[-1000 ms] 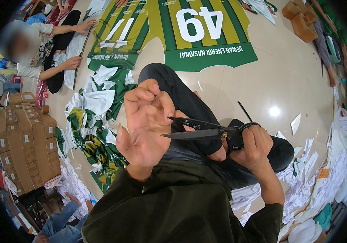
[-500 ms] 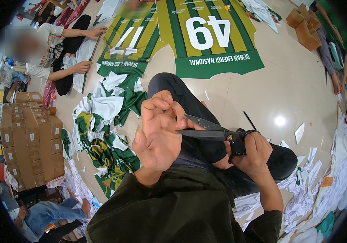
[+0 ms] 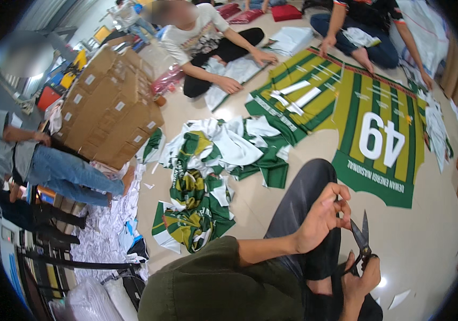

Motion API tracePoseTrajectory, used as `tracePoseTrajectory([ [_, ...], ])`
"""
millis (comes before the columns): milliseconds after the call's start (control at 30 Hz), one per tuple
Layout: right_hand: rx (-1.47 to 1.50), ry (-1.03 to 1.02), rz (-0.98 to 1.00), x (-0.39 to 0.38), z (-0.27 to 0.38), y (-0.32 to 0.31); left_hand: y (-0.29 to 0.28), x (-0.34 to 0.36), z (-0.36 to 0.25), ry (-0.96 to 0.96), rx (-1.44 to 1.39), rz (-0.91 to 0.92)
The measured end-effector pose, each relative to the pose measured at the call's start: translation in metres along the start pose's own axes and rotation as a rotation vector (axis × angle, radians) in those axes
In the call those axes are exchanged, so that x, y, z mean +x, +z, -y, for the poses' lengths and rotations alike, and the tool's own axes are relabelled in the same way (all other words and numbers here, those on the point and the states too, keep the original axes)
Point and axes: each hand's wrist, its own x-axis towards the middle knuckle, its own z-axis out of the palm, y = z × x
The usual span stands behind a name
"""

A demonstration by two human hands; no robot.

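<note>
A pair of black scissors is in my right hand, fingers through and around the handles, its blades spread apart. Beside the blades my left hand is raised above my dark-trousered knee. Its fingers are loosely curled, with nothing visible in them. Its fingertips are close to one blade; whether they touch I cannot tell. Farther off on the floor lies a green and yellow-green striped jersey panel with white numerals. Another striped jersey panel lies to its left.
A heap of green, yellow and white fabric scraps lies left of my knee. Stacked cardboard boxes stand beyond it. One person sits at the panels' far left; another person sits behind them. White strips cover floor at the left.
The view has swung left, so the hands and jerseys now appear farther right. The scissors' blades remain apart in my right hand, with my left hand still raised beside them.
</note>
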Motion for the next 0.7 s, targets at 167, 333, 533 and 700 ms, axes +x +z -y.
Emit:
tracePoseTrajectory([
  [167,0.008,-0.024,-0.028,0.006,0.008,0.004,-0.005,-0.003,-0.002,0.009,-0.005,0.0],
  [333,-0.007,0.004,-0.033,0.003,0.008,0.003,-0.004,-0.005,0.003,-0.002,-0.035,0.008],
  [533,0.01,0.021,-0.034,-0.001,0.006,-0.002,0.001,-0.001,0.003,-0.031,-0.003,0.017],
  [700,-0.028,-0.024,0.021,0.0,-0.007,-0.005,-0.004,0.004,0.013,0.008,-0.007,0.058],
])
